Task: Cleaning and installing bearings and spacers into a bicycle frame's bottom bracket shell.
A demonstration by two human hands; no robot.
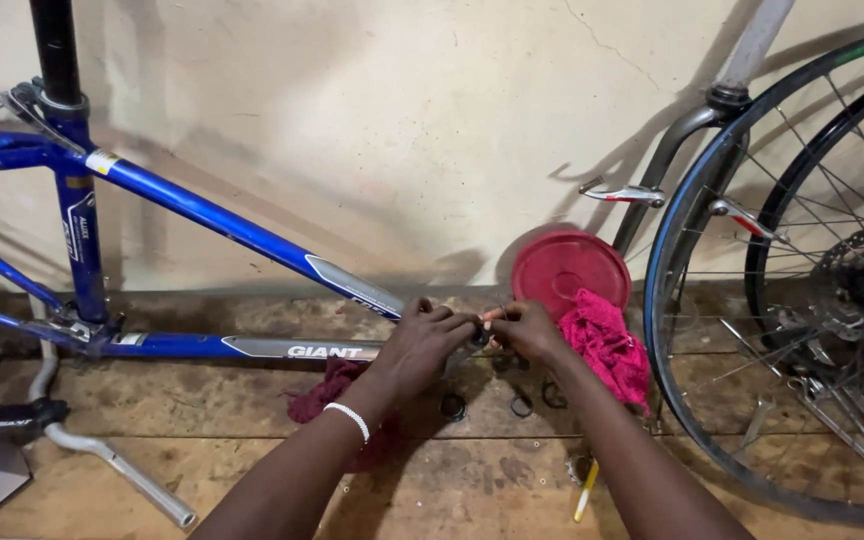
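Head view, left to right. A grey handlebar (112,462) lies on the wooden bench (472,490) at the far left, with the blue bicycle frame (202,215) leaning against the wall above it. My left hand (422,345) and my right hand (527,330) meet at the centre, just in front of the frame's lower end, fingertips pinched together around a small dark part (480,335) held between them. The part is mostly hidden, so I cannot tell its shape or its long axis; both hands are equally near, touching it from either side. Small metal rings (522,403) lie on the bench just below my hands. A dark red rag (327,390) sits under my left wrist. Right of my hands a red lid (567,268) leans against the wall, with a pink rag (612,345) in front of it; I cannot see anything held in it. A bicycle wheel (782,300) stands at the far right.
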